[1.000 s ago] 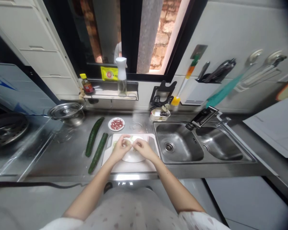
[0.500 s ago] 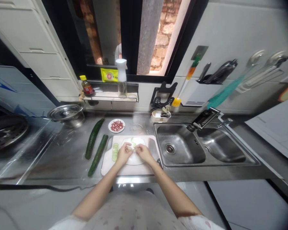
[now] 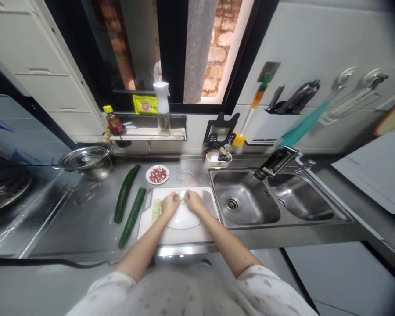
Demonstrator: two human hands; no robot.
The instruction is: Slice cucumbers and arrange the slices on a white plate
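Steel counter point(image 3: 79, 224); sink point(image 3: 250, 199) beside board point(image 3: 184, 237)

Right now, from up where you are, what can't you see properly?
All in the head view:
What, if anything, the left hand and right hand pinch: the hands cover it.
Part of the white plate: hidden by both hands.
The bottle label: too small and blurred.
Inside the pot: its lid covers it.

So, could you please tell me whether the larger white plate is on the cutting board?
On it: the cutting board shows around the plate.
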